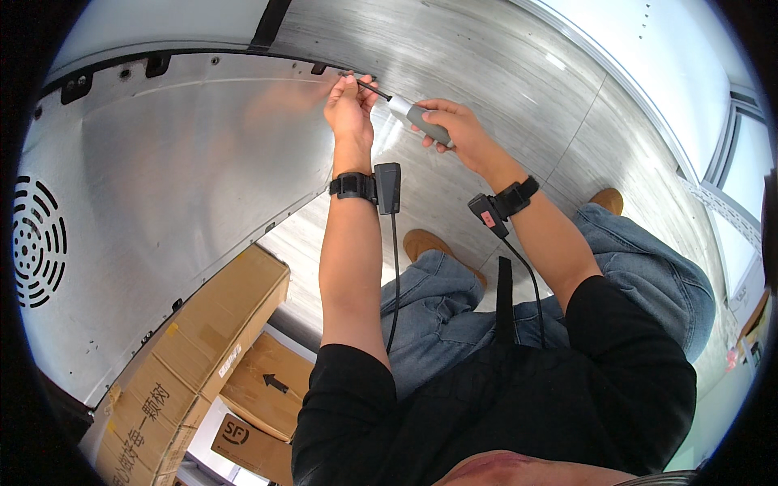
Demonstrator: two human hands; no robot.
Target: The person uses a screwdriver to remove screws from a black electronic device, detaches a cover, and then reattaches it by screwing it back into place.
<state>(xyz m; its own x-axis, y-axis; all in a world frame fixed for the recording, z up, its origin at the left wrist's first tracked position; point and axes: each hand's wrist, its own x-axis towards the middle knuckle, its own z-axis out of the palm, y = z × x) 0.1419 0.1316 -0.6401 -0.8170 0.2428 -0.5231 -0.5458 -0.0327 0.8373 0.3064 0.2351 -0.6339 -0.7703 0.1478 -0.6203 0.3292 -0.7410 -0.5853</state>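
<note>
Black shirt (pixel 502 405), silver-grey screwdriver (pixel 401 106), dark shaft (pixel 374 89)

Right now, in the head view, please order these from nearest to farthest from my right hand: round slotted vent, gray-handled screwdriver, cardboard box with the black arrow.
From the right hand:
1. Gray-handled screwdriver: held in it.
2. Cardboard box with the black arrow: lower left.
3. Round slotted vent: far left, in the metal panel.

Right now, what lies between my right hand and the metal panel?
In the head view, the front of the screwdriver and your left hand lie between your right hand and the panel.
</note>
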